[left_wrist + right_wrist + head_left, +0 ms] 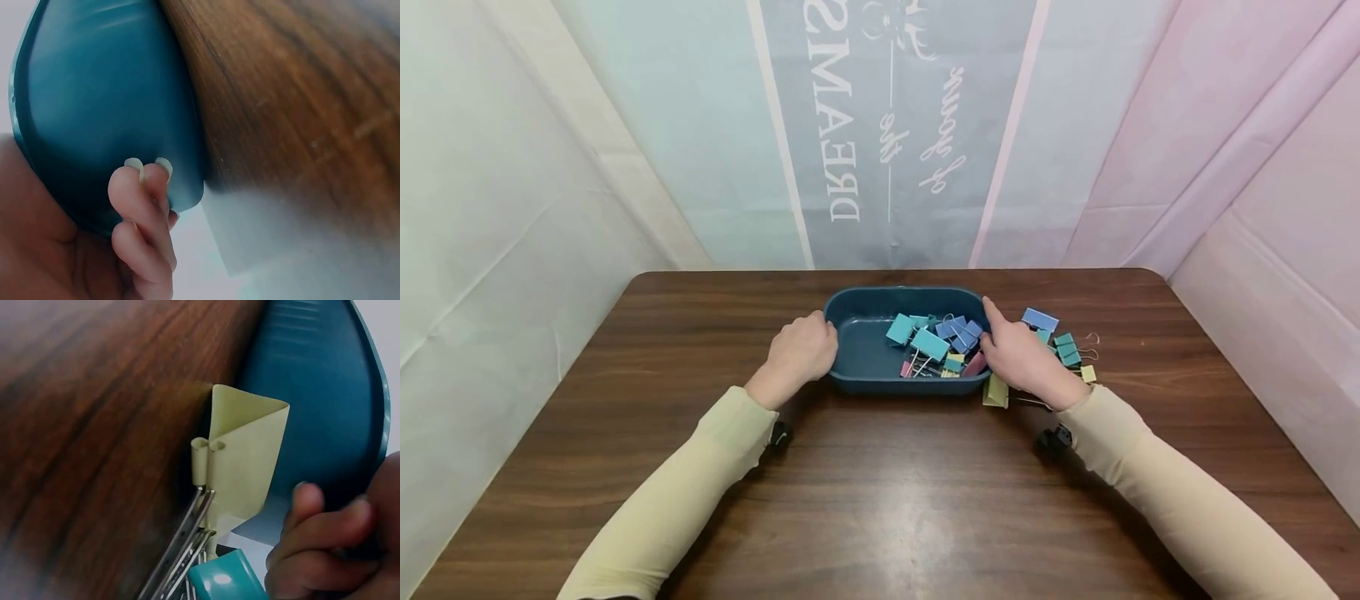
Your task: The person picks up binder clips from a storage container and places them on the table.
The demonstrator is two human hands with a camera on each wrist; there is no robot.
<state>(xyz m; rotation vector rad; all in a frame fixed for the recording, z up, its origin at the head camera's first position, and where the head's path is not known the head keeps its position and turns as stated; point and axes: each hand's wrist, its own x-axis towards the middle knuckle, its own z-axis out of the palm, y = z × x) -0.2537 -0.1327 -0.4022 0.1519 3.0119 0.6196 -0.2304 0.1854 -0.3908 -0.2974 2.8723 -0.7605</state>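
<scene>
A dark teal-blue plastic tray [867,354] sits near the far side of the table, with several binder clips [930,345] in turquoise, blue, yellow and pink heaped in its right half. At the tray's left end my left hand [805,346] grips the rim, and the left wrist view shows its fingertips [125,184] curled against the outer wall. My right hand [1022,354] holds the opposite end, thumb and index finger at the rim, the other fingers bent beneath. A large yellow binder clip [247,469] stands right beside the tray's outer wall, close to the right hand.
More loose binder clips lie right of the tray, partly behind the right hand, among them a blue one [1041,319] and a green one [1066,349]. The brown wooden table [895,483] ends at a printed cloth backdrop [895,242], with pale cloth on both sides.
</scene>
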